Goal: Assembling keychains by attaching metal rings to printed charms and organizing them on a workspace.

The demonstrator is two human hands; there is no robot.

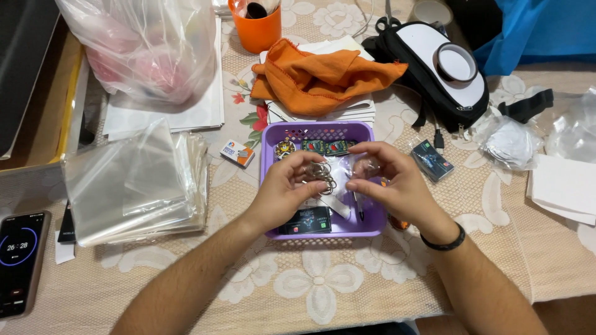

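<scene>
Both hands hover over a purple plastic basket point(270, 144) on the table. My left hand point(287, 189) pinches a cluster of metal key rings point(321, 173). My right hand point(392, 183), with a black wristband, grips a small clear plastic bag point(339, 170) by its edge next to the rings. The rings and the bag touch between the two hands. Inside the basket lie a round badge point(284, 148), small dark cards point(305, 220) and a pen point(359, 206).
A stack of clear plastic sleeves point(133, 183) lies to the left, a phone with a timer point(17, 260) at the far left. An orange cloth point(320, 77), orange cup point(256, 28), black-and-white pouch point(441, 68) and a big plastic bag point(146, 46) stand behind.
</scene>
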